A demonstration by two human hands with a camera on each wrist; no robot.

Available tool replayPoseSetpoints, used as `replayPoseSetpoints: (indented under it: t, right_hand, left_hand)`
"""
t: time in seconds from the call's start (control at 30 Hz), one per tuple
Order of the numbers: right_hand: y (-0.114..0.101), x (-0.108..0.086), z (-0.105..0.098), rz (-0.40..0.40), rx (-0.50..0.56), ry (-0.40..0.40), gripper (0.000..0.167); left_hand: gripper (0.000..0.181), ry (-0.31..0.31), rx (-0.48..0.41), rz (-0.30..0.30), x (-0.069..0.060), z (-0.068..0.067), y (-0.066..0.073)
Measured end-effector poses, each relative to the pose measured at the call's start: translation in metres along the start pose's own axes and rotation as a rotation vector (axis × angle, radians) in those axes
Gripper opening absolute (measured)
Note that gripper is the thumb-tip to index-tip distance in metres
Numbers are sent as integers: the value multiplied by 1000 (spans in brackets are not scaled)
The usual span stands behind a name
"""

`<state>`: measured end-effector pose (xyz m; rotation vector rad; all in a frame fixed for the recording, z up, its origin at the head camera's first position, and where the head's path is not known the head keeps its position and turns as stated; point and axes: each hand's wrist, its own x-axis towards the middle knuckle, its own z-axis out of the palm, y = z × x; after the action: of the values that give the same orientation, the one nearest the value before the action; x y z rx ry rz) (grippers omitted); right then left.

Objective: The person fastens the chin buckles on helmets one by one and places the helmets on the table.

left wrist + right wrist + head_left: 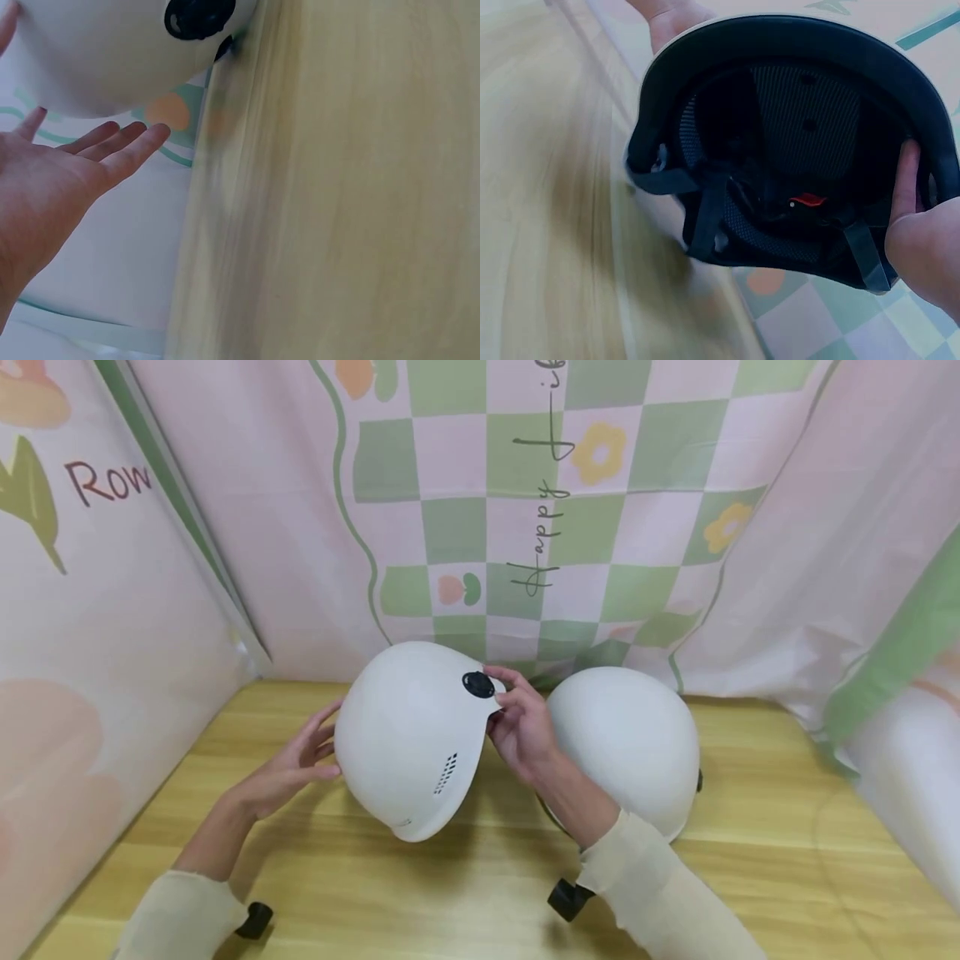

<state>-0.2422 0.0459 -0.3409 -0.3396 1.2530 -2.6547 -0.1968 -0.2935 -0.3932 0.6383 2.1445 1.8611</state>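
A white helmet is held tilted above the wooden table, with a round black fitting and small slotted vents on its shell. My right hand grips its rim beside that fitting. In the right wrist view the helmet's dark padded inside shows, with black straps and a small red piece, and a finger of the right hand reaches inside the rim. My left hand is at the shell's left side, fingers spread and fairly straight; whether they all touch it I cannot tell. A second white helmet rests just right of the right hand.
The wooden table carries the second helmet. Behind it hangs a green-and-pink checked curtain, close to both helmets. A printed fabric panel borders the left side, and another drape the right.
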Motion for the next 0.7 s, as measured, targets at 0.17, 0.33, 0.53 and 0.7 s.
replayPoseSetpoints:
  t: [0.17, 0.33, 0.53, 0.7]
  right_hand:
    - [3, -1, -5, 29, -7, 14, 35]
    - [5, -4, -11, 77, -13, 32, 38]
    - [10, -7, -17, 119, -17, 71, 43]
    - [14, -6, -20, 137, -50, 70, 47]
  left_hand:
    - [94, 1, 14, 37, 0, 0, 3]
    - [94, 26, 29, 39, 2, -1, 4]
    - [94, 39, 54, 42, 4, -3, 4]
    - [94, 38, 57, 45, 3, -3, 6]
